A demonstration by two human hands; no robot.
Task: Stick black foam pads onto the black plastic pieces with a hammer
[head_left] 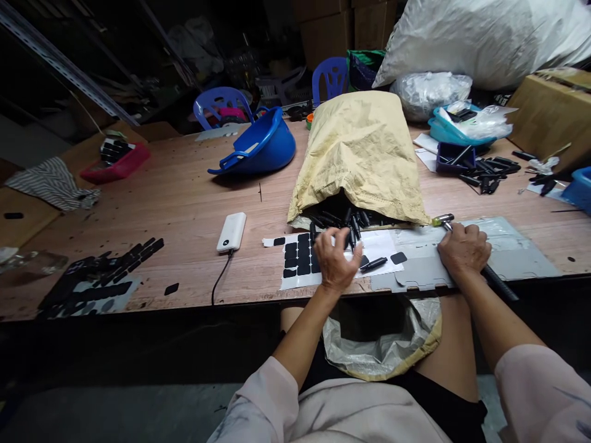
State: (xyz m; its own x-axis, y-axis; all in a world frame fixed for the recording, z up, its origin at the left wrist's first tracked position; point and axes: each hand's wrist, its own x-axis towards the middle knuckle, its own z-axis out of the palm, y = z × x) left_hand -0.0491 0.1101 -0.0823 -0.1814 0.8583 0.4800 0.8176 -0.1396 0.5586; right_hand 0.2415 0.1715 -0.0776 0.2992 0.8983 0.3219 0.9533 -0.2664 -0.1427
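Bag (pixel 369 364): open across the lap, dark inside — its contents could not be made out.
Left hand (pixel 338 257): half-curled, fingers apart, over the tubes at the sack mouth; whether it gripped one could not be told.
Right hand (pixel 465 249): closed round the hammer (pixel 501 284), over the board (pixel 514 243).
Tubes (pixel 329 218): many lay in the mouth of the sack (pixel 364 144), so plenty seemed left; one lay out on the sheet (pixel 300 283). Which were finished, if any, was unclear.
Patches (pixel 303 255): rows stood on the sheet, apparently unused; the left hand covered some.
Sack: its cloth hid the depth of the pile.
Background: shadow swallowed most shapes beyond the table (pixel 184 191).
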